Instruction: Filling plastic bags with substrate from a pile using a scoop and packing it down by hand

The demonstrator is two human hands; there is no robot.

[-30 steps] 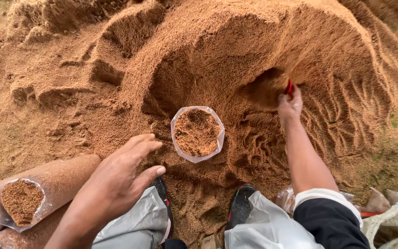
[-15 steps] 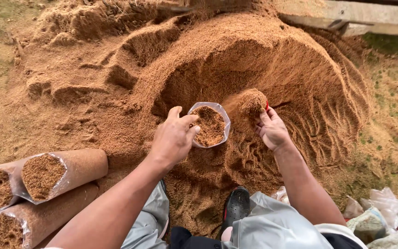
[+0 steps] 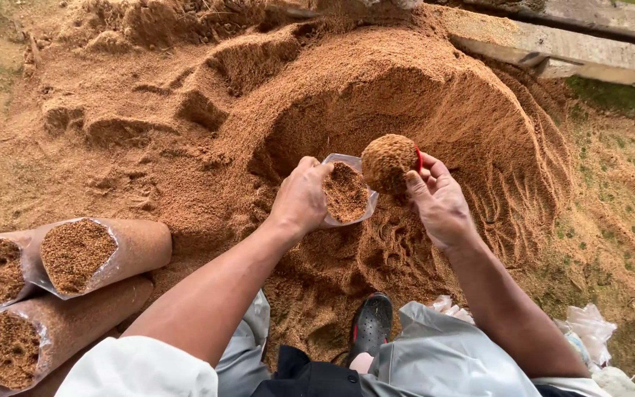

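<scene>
The left hand [image 3: 301,200] grips the rim of the clear bag [image 3: 347,192], upright in the hollow of the sawdust heap [image 3: 435,95]. The right hand [image 3: 439,200] closes on what looks like a red scoop [image 3: 391,163], heaped, just above the bag's mouth; tipped off-centre, sawdust would spill outside.

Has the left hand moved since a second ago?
Yes. The left hand went from the sawdust heap in the foreground to grip the clear bag.
</scene>
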